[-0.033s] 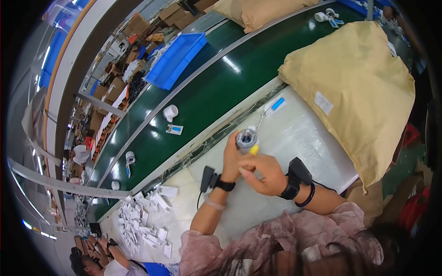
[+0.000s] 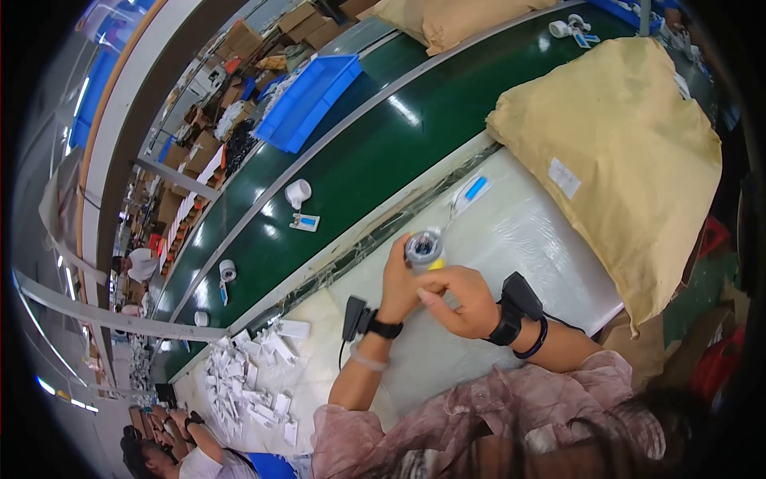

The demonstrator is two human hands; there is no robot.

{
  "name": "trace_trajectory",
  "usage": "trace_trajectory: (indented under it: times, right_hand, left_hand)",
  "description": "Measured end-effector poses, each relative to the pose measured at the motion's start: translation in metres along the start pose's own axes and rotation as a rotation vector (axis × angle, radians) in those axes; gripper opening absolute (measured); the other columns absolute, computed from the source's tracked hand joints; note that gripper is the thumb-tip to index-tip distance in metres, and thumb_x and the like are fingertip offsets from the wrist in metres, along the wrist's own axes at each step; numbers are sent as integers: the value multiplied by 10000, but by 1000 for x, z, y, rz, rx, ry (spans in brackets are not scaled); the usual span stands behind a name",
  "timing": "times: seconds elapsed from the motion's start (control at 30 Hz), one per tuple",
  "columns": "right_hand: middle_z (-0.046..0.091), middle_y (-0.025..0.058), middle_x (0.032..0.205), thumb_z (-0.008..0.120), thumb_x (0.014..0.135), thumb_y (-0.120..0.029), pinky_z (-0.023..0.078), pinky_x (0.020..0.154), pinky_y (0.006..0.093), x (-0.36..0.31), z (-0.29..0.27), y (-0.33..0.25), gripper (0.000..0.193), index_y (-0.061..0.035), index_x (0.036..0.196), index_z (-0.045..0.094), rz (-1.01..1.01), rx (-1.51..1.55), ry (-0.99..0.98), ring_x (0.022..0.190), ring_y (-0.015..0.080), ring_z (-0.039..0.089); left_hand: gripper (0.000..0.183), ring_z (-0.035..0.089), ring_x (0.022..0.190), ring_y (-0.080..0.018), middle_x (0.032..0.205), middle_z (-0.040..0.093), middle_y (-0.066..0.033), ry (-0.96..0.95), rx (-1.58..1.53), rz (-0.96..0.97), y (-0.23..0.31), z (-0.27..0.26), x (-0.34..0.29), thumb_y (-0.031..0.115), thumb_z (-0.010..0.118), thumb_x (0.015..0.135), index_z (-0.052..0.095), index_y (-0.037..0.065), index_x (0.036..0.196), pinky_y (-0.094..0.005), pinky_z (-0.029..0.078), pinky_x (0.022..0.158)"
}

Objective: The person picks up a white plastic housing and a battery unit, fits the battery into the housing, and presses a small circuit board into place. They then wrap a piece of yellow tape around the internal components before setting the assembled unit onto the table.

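My left hand (image 2: 400,279) is closed round a round white housing (image 2: 424,246), its open end turned up and dark parts showing inside. A thin cord runs from near the housing to a small white piece with a blue strip (image 2: 476,188), lying on the plastic-covered table. My right hand (image 2: 461,302) is curled against the near side of the housing. Beside its fingertips shows a small yellow piece (image 2: 436,264); its kind is mostly hidden, and the right fingers seem closed on it.
A pile of small white plastic parts (image 2: 249,379) lies left on the table. Beyond runs a green conveyor belt (image 2: 363,172) carrying several white housings (image 2: 298,191) with blue-marked pieces. A blue bin (image 2: 309,104) stands further back. A large yellowish sack (image 2: 614,168) lies right; a co-worker (image 2: 187,451) sits lower left.
The housing in my left hand has shifted slightly left and down and tips a little differently. My right hand stays nearly where it was, beside it.
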State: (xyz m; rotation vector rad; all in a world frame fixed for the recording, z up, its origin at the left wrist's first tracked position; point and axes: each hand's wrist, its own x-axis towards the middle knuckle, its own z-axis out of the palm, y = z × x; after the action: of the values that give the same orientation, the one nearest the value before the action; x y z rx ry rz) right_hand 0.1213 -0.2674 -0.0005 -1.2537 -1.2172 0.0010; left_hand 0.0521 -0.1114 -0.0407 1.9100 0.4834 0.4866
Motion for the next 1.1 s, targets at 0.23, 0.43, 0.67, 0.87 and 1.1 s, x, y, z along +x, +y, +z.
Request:
trace_trajectory:
  times: [0.23,0.43,0.67,0.87,1.1]
  right_hand:
    - [598,185,780,501,974,-228,471,612,373,-4,8,19,252,-12,870,578,334,-262,-286,655,338,589]
    - [602,126,752,449,1004,-280,453,646,339,-13,17,38,336,-4,896,608,493,-8,-319,679,244,561]
    - [558,60,674,509,988,-240,409,573,311,-14,18,45,282,2,890,613,709,262,-255,624,123,504]
    - [579,-10,729,500,997,-226,390,607,216,-7,16,36,281,5,1011,659,737,304,-241,666,47,459]
    - [646,-4,803,512,999,-258,417,644,204,-6,10,29,312,-3,939,681,846,751,-387,703,39,510]
  left_hand:
    - [744,547,1148,-198,1269,518,-112,134,-28,-163,12,-34,-78,71,776,747,366,17,1366,-319,461,962]
    - [802,493,1170,-294,1246,474,-171,85,105,81,19,-23,-97,140,808,695,371,-3,1352,-373,401,1000]
    - [702,505,1180,-306,1278,494,-175,-23,266,210,27,-19,-99,99,754,765,400,13,1364,-375,423,979]
    - [582,561,1146,-243,1291,508,-137,163,-140,58,-1,-27,-107,9,624,847,400,28,1384,-365,457,953]
    - [691,454,1266,-246,1317,496,-130,268,251,145,-4,-17,-103,30,712,802,376,68,1405,-379,433,983]
